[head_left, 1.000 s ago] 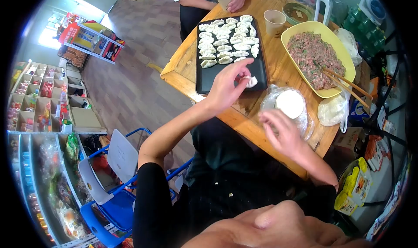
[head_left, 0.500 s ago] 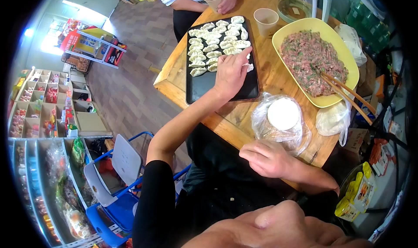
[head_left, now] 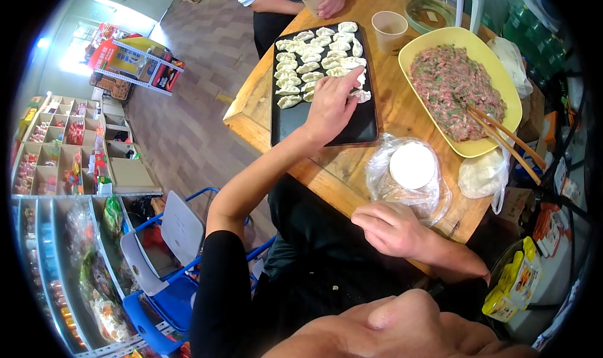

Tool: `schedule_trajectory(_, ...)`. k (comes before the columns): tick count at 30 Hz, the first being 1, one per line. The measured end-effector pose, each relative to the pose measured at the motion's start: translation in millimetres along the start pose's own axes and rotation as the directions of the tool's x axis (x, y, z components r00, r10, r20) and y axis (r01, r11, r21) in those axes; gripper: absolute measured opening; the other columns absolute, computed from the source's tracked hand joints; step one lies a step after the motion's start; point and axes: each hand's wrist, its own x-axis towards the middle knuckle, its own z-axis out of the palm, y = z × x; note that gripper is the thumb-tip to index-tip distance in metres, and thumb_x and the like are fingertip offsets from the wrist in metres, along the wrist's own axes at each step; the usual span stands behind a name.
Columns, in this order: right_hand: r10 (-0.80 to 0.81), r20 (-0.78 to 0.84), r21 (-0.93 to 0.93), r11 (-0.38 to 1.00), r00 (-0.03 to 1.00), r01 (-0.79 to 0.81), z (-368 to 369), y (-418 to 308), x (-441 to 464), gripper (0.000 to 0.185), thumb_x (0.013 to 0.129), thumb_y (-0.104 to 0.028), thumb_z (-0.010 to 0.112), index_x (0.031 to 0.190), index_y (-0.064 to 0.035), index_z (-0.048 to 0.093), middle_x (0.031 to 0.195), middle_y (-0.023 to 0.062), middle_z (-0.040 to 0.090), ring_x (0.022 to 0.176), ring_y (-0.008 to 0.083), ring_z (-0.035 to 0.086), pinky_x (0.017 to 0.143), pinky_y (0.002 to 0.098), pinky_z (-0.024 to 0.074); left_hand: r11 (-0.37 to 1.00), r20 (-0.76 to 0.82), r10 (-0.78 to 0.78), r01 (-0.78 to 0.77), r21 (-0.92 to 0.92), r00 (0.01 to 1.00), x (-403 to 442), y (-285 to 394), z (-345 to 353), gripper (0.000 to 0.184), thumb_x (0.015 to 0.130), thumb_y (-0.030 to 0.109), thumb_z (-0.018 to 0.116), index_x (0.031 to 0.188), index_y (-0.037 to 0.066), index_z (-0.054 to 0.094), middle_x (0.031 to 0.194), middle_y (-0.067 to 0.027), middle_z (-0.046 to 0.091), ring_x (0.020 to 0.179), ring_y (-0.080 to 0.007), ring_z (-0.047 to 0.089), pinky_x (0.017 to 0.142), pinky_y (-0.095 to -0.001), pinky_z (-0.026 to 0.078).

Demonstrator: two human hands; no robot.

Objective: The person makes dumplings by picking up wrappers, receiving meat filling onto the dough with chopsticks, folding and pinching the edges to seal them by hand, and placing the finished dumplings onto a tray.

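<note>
My left hand (head_left: 331, 107) reaches over the black baking tray (head_left: 290, 124), its fingers partly spread. A white dumpling (head_left: 362, 96) lies beside my thumb at the tray's right side, and my index finger extends towards the dumplings above it. Rows of pleated dumplings (head_left: 310, 57) cover the far part of the tray; my hand hides some of them. My right hand (head_left: 391, 230) hovers by the near table edge with its fingers curled together, and nothing shows in them. Just beyond it, a stack of round white wrappers (head_left: 412, 166) sits on a clear plastic bag (head_left: 380, 181).
A yellow bowl (head_left: 517, 110) of minced meat filling (head_left: 453, 88) with chopsticks (head_left: 502, 137) stands at right. Paper cups (head_left: 389, 32) and a knotted plastic bag (head_left: 480, 174) share the wooden table (head_left: 336, 173). Across it sits another person (head_left: 271, 0). A blue folding chair (head_left: 169, 301) is at left.
The view has shifted slightly, moving the table things a little to the right in the picture. My left hand has opened a bit beside the dumpling; my right hand keeps its curled pose.
</note>
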Motion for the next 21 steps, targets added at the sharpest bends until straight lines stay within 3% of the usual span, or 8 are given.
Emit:
schedule_trajectory(8, 0.019, 0.007, -0.015, 1.000, 1.000, -0.019, 1.4, 1.7, -1.6, 0.037, 0.074, 0.001, 0.067, 0.110, -0.0015, 0.060, 0.101, 0.0086, 0.061, 0.086, 0.0244, 0.063, 0.069, 0.0336, 0.0529, 0.988, 0.034, 0.099, -0.102, 0.112, 0.994, 8.4, 1.9, 6.1, 0.060, 0.078, 0.000, 0.069, 0.134, 0.011, 0.050, 0.093, -0.0004, 0.065, 0.085, -0.0219, 0.058, 0.088, -0.0390, 0.041)
schedule_trajectory(14, 0.016, 0.000, -0.017, 1.000, 1.000, -0.016, -1.0, 2.6, 0.7, 0.038, 0.074, 0.001, 0.067, 0.110, -0.0015, 0.060, 0.100, 0.0084, 0.060, 0.086, 0.0245, 0.063, 0.070, 0.0340, 0.0528, 1.000, -0.007, -0.019, 0.019, 0.001, 1.000, 1.2, -6.3, -20.0, 0.064, 0.077, -0.001, 0.069, 0.136, 0.010, 0.048, 0.095, -0.0010, 0.066, 0.091, -0.0229, 0.059, 0.087, -0.0387, 0.041)
schedule_trajectory(16, 0.013, -0.005, -0.026, 1.000, 1.000, -0.014, -0.7, 2.3, 0.7, 0.037, 0.074, 0.001, 0.068, 0.109, -0.0013, 0.060, 0.100, 0.0085, 0.060, 0.087, 0.0247, 0.063, 0.070, 0.0341, 0.0528, 0.996, 0.006, -0.064, 0.063, 0.062, 0.998, -6.0, -15.0, -31.8, 0.064, 0.077, -0.003, 0.068, 0.136, 0.010, 0.048, 0.095, -0.0013, 0.067, 0.093, -0.0238, 0.060, 0.086, -0.0381, 0.042)
schedule_trajectory(21, 0.023, 0.003, -0.015, 1.000, 1.000, -0.023, 1.8, 2.2, 0.3, 0.034, 0.074, 0.001, 0.068, 0.107, -0.0017, 0.062, 0.099, 0.0086, 0.061, 0.086, 0.0251, 0.063, 0.070, 0.0346, 0.0531, 0.982, 0.017, 0.011, -0.014, 0.187, 1.000, -14.5, -14.3, -30.2, 0.062, 0.077, -0.002, 0.068, 0.135, 0.012, 0.049, 0.091, -0.0009, 0.065, 0.089, -0.0211, 0.060, 0.083, -0.0368, 0.041)
